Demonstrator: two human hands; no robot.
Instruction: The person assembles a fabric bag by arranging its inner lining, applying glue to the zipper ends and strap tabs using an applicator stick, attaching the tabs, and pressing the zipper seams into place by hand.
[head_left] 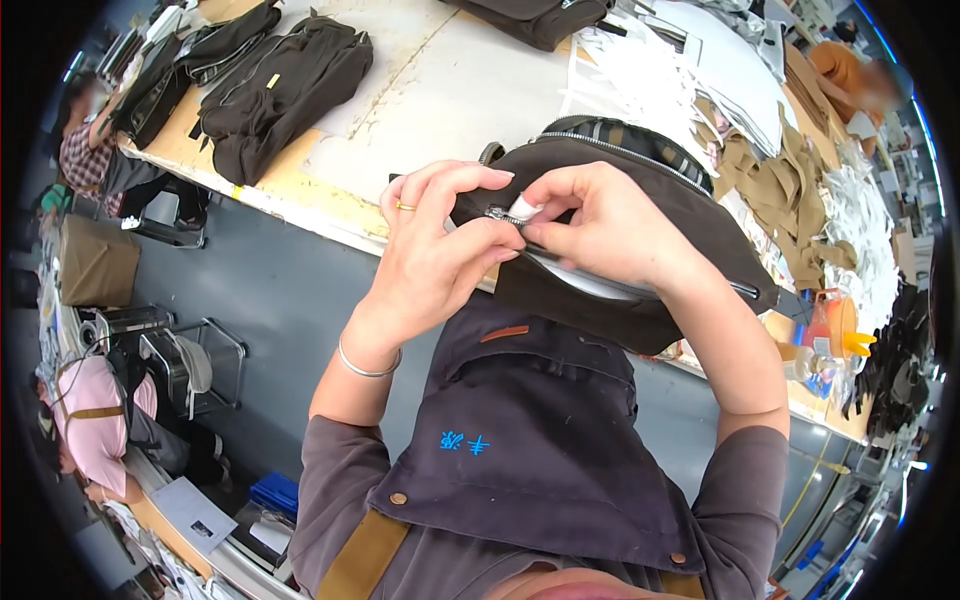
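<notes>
A dark backpack lies at the table edge in front of me, its upper compartment unzipped and a striped lining showing. Across its near side runs a second zipper, with a pale opening below it. My left hand pinches the left end of this zipper between thumb and fingers. From the other side, my right hand closes thumb and index finger on the zipper's edge. A small white piece sits at the right index fingertip; whether it is a finger wrap or something held I cannot tell.
More dark backpacks lie on the table at far left and top. White strips and brown scraps are heaped on the right, near an orange bottle with a yellow cap. Other people sit at left and upper right.
</notes>
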